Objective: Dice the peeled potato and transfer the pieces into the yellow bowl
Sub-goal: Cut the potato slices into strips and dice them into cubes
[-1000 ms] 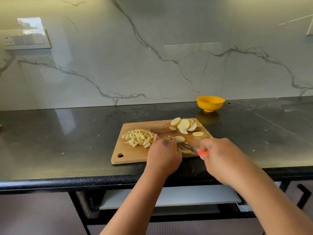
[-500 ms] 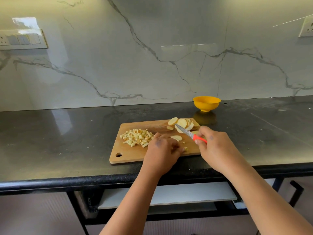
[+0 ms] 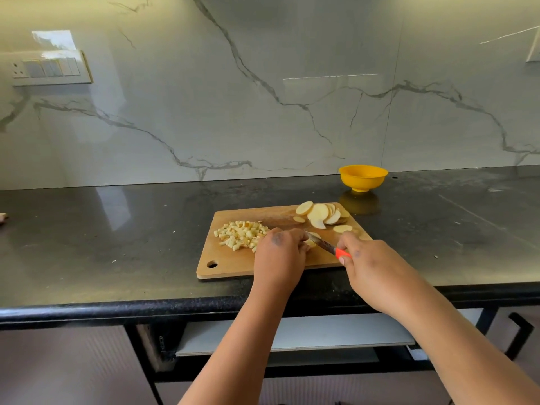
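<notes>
Two hazards stand out: left of the knife (image 3: 321, 244), the left hand (image 3: 280, 254) seems to pinch a slice with fingertips touching the blade, the right hand (image 3: 371, 264) grips its handle, potato slices (image 3: 320, 213) wait before the far-right yellow bowl (image 3: 363, 177); no writing readable.

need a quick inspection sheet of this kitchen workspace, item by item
surface: dark worktop, glossy, with pale specks.
job's things: cutting board holds a diced pile and potato slices; yellow bowl stands behind the board, contents hidden.
clutter: small object at the far left edge, too cropped to tell.
grippers: left hand steadies potato on the board; right hand grips the knife.
cables: nothing seen.
surroundings: marble wall, switch plate, shelf under the worktop.
</notes>
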A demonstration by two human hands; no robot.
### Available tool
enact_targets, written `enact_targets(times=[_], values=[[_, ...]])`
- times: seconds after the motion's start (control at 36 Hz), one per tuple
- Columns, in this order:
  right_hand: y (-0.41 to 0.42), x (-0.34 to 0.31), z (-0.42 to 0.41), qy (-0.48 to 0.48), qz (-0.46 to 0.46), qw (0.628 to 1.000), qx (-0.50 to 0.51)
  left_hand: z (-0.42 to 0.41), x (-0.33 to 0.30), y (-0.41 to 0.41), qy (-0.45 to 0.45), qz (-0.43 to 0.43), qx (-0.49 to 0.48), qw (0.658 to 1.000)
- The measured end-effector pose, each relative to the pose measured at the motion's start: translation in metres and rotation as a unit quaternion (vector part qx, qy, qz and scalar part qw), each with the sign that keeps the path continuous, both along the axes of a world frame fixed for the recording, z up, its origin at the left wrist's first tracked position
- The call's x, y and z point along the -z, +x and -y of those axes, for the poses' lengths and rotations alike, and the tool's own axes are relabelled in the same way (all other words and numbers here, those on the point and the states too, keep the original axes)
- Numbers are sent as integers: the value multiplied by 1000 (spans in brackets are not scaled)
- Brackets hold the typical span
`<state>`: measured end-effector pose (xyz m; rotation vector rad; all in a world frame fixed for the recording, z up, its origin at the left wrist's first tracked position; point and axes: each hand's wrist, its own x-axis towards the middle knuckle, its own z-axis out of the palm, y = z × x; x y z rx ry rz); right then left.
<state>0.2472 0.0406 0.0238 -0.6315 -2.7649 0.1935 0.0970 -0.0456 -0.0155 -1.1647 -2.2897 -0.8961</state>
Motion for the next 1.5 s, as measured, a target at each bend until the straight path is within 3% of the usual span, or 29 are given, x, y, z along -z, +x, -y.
enact_targets(times=[0.19, 0.36, 0.53, 0.78, 0.97, 1.19, 1.5], values=[[1, -3, 4, -7, 1, 1000, 7, -2, -2, -3, -1, -17, -18, 1000], [0, -4, 9, -11, 18, 999, 24, -1, -2, -6, -28, 67, 13, 997], [-2, -1, 11, -21, 32, 998, 44, -2, 0, 1, -69, 31, 31, 997], [-26, 13, 17, -19, -19, 999, 35, -2, 0, 4, -111, 17, 35, 993], [10, -17, 2, -29, 65, 997, 20, 1, -1, 7, -109, 30, 36, 993], [4, -12, -8, -5, -40, 999, 3, 4, 0, 9, -91, 32, 24, 995], [-24, 10, 11, 6, -25, 1000, 8, 0, 5, 3, -89, 5, 29, 996]])
